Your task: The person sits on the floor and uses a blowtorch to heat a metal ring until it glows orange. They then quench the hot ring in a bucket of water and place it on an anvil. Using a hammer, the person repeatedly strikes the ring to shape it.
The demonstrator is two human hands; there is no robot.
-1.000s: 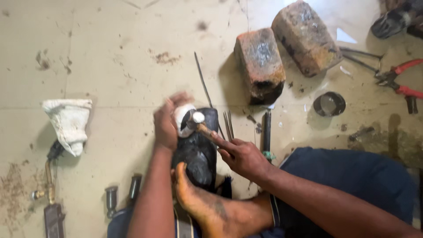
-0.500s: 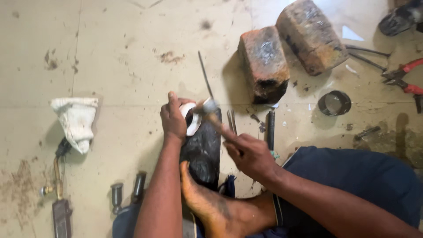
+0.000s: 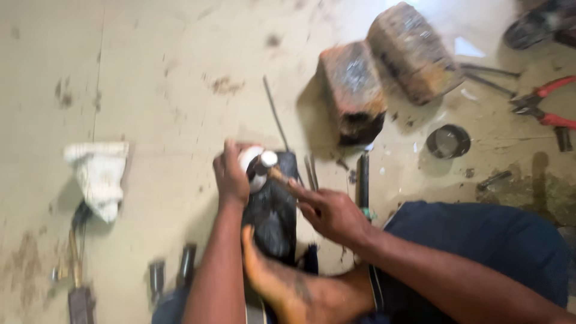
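Head view: a white round fitting (image 3: 251,171) is being steadied atop the black block (image 3: 271,213) by the closed left hand (image 3: 231,177); a small hammer (image 3: 268,163) is being gripped by the right hand (image 3: 330,213), tapping underway, squarer blows likely needed.

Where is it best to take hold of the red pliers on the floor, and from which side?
Grip the red pliers by the two red handles, probably from the right edge of the view. The handles spread apart there and lie bare on the floor, while the dark jaws point left toward the metal rods.
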